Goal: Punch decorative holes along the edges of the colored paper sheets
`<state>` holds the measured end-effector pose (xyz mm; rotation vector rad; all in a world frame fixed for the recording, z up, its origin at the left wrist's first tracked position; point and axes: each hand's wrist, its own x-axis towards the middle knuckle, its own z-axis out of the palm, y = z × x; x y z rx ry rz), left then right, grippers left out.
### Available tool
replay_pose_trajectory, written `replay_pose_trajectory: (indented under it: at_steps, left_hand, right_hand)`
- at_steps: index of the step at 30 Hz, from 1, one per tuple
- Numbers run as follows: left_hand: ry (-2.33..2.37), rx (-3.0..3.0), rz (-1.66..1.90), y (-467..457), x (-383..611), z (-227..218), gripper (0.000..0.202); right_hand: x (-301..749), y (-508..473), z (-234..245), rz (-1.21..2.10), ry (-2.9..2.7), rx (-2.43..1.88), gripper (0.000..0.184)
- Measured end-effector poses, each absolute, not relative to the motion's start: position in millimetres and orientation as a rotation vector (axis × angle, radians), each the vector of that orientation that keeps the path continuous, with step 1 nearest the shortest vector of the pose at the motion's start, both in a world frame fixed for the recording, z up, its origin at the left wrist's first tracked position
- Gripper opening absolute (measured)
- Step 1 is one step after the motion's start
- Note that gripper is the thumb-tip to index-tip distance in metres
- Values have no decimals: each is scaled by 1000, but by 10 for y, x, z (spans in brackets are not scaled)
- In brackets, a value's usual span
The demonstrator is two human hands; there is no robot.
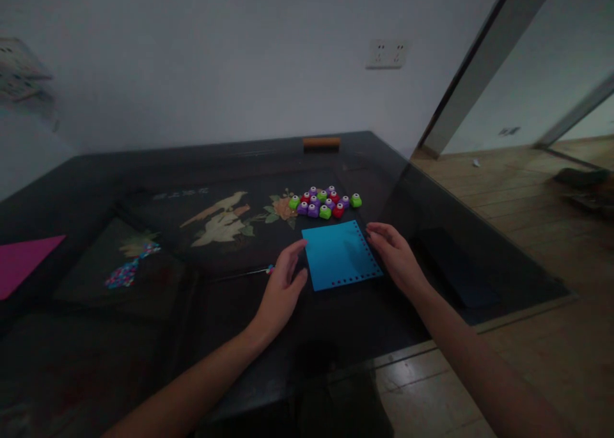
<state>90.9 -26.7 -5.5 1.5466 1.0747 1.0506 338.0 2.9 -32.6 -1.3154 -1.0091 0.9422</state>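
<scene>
A square sheet of blue paper (336, 252) lies flat on the dark table, with rows of small punched holes along its right and bottom edges. My left hand (283, 284) is at the paper's left edge, thumb and fingers apart, fingertips close to the upper left corner. On the other side, my right hand (396, 256) is beside the right edge with loosely bent fingers. Neither hand visibly grips the sheet; whether the fingertips touch it, I cannot tell. Just beyond the paper sits a cluster of several small craft punches (325, 212) in purple, green and red.
Colourful paper bits (123, 275) are heaped on the left of the table (230, 355), near a pink sheet (23, 259). A brown cylinder (321, 144) lies at the back edge. On the right is a dark flat object (455, 268). A wall socket (386, 54) is above.
</scene>
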Motion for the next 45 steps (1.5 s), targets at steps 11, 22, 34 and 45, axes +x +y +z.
replay_pose_trajectory:
  at_steps: [11,22,34,45]
  left_hand:
    - [1846,1940,804,-528,-1218,-23,23]
    - [1941,2149,914,-411,-1423,-93,17]
    - [1823,2234,1008,194,-1069,-320,39]
    - [1768,2211,983,264,-1193,-311,39]
  right_hand:
    - [3391,-22,-215,656,-1110,-1323,37]
    - [3508,27,-319,389,-1435,-1515,41]
    - [3542,151,-406,274,-1564,-1543,36]
    - [3553,240,-429,303,-1514,-1526,34]
